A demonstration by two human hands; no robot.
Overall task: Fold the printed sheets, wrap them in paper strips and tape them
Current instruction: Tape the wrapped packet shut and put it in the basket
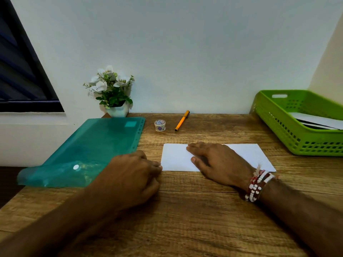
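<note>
My right hand [219,162] lies flat, fingers spread, pinning the folded sheet [176,158] to the surface [185,210] (holding the crease); my left hand [133,173], curled, steadies its left corner.

A wood-grain table [185,219] stood against a plain pale wall [185,43]; a dark louvred window [20,71] occupied the left.

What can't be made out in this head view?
- Print on the folded white sheet: blank side up, right hand covers its middle.
- Papers in the green plastic basket: cut by the right edge.
- Pattern on the small tape roll: too small.
- Left hand fingertips: curled under.
</note>
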